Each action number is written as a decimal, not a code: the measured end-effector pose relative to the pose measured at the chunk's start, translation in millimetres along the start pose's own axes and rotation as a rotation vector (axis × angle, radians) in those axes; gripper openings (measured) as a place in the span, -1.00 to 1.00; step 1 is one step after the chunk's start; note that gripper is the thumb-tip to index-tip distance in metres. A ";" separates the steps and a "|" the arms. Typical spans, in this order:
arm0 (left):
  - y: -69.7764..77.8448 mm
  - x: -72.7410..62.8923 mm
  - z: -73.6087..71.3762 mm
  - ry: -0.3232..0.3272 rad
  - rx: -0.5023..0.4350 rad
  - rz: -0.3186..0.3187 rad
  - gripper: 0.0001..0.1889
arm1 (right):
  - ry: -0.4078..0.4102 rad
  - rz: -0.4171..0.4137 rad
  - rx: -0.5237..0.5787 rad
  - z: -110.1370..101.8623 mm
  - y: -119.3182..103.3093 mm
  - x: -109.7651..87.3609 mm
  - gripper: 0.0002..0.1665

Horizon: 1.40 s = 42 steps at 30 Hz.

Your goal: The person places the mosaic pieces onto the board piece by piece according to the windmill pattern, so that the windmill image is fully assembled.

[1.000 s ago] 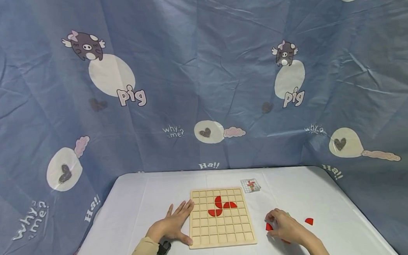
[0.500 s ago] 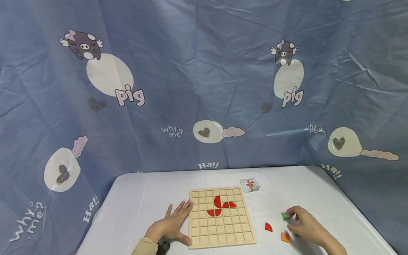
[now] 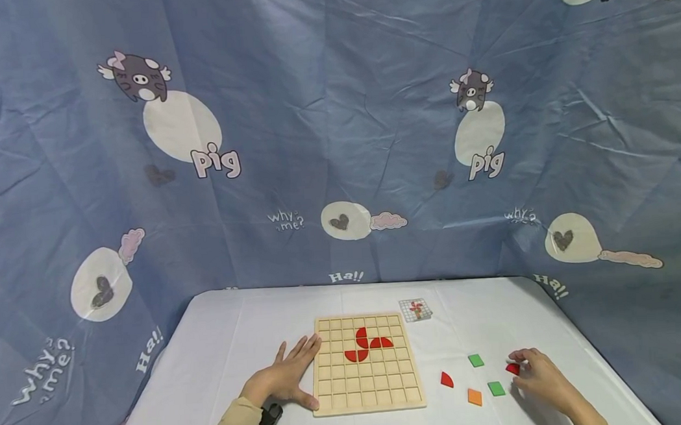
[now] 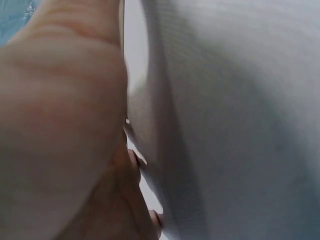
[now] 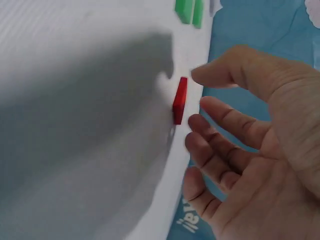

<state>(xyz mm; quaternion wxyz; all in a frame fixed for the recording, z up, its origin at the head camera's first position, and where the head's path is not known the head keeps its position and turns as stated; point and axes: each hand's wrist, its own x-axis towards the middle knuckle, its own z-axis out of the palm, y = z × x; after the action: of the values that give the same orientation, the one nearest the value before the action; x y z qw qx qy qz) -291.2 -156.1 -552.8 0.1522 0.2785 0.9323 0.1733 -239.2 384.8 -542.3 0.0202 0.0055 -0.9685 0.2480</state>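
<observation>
My left hand [image 3: 284, 376] lies with fingers spread at the left edge of a wooden grid board [image 3: 369, 393], thumb and fingertips touching its frame. Several red quarter-circle tiles [image 3: 362, 336] sit in the board's upper middle squares. At the far right, my right hand [image 3: 540, 377] hovers over a loose red quarter-circle tile [image 3: 512, 369]. In the right wrist view, its thumb and loosely bent fingers are apart, and the red tile [image 5: 180, 101] lies on the table beyond them. The left wrist view shows mostly the left hand [image 4: 60, 115] close up against white cloth.
Between board and right hand lie a red quarter-circle tile [image 3: 447, 379], an orange square tile [image 3: 475, 397] and two green square tiles, one farther back [image 3: 475, 360] and one nearer [image 3: 496, 388]. A pattern card [image 3: 415, 310] lies behind the board's right corner. Blue printed cloth [image 3: 336, 141] surrounds the table.
My right hand has moved rightward, from the red tile near the board, past the green tile, to the far-right red tile. Both green tiles now lie uncovered. The left hand stays put.
</observation>
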 end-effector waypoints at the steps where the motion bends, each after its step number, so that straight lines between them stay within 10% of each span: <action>1: -0.1 -0.2 0.1 0.000 0.000 0.001 0.39 | -0.004 0.003 -0.004 0.8 1.6 0.8 -0.51; 15: -1.2 0.3 -0.2 -0.005 -0.007 0.009 0.39 | 0.020 0.050 -0.025 6.8 7.3 9.5 -0.85; 42: -0.3 1.1 0.2 -0.004 -0.012 0.003 0.40 | -0.045 0.125 0.025 5.6 -1.6 23.7 -0.55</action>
<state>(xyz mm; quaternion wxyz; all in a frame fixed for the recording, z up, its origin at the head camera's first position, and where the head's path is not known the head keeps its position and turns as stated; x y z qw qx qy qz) -292.1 -155.6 -553.3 0.1553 0.2796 0.9305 0.1785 -263.0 380.8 -545.5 -0.0170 -0.0492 -0.9640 0.2609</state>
